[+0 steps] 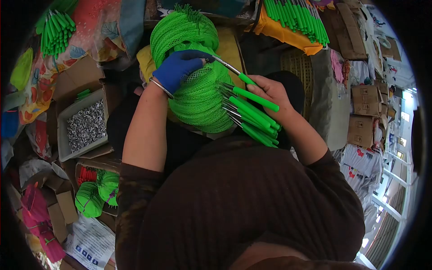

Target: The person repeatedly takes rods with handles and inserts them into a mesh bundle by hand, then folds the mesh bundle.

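My left hand (182, 69), in a blue glove with bare fingertips, lies over a large bundle of green netting (198, 105). Its thumb and finger pinch the metal tip of a green-handled rod (234, 70). The bare fingers of my right hand (271, 94) close round the green handle of that same rod. Several more green-handled rods (256, 112) rest on the right side of the netting, just below my right hand, their metal ends pointing to the upper left. A yellow cloth (231, 49) shows behind the netting.
On the left, a grey bin (63, 135) holds small metal parts (87, 126). Below it, a box holds green net bundles (90, 199). More green handles lie at the top left (56, 33) and top right (297, 18). Cardboard boxes (361, 130) stand on the right.
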`<state>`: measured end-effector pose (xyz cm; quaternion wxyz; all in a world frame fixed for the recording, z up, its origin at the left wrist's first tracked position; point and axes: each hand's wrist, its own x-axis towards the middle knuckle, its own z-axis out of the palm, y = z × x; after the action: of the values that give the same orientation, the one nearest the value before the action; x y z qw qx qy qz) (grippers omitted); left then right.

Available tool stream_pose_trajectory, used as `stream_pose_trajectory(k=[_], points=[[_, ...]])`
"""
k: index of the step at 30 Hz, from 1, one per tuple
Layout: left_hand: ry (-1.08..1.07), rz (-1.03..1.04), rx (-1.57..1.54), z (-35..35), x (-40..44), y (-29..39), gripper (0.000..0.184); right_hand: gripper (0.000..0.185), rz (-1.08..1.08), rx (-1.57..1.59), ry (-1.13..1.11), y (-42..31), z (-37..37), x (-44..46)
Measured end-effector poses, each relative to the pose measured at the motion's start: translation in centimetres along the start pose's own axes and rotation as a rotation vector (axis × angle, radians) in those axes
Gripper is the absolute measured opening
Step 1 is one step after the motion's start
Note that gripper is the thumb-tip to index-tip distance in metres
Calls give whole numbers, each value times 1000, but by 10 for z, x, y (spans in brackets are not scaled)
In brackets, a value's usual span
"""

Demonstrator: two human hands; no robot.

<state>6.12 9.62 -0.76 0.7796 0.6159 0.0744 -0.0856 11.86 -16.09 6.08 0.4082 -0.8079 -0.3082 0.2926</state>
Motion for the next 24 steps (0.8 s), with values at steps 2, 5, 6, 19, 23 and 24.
stream_pose_trajectory(k=[2, 5, 6, 19, 23, 24], points=[[9, -25, -5, -2, 4, -6, 28, 27, -20, -22, 6, 2, 0, -1], [-23, -28, 32, -5, 8, -11, 26, 26, -34, -53, -11, 4, 1, 0], [-22, -29, 30, -6, 9, -12, 26, 26, -51, -109, -13, 0, 0, 0], [-51, 42, 190, -4, 7, -11, 28, 28, -86, -360, -19, -15, -9, 3], [-72, 53, 162, -5, 6, -12, 24, 28, -86, -331, -20, -17, -11, 2], [-72, 54, 161, -5, 6, -11, 24, 28, -91, -342, -16, -16, -11, 2]])
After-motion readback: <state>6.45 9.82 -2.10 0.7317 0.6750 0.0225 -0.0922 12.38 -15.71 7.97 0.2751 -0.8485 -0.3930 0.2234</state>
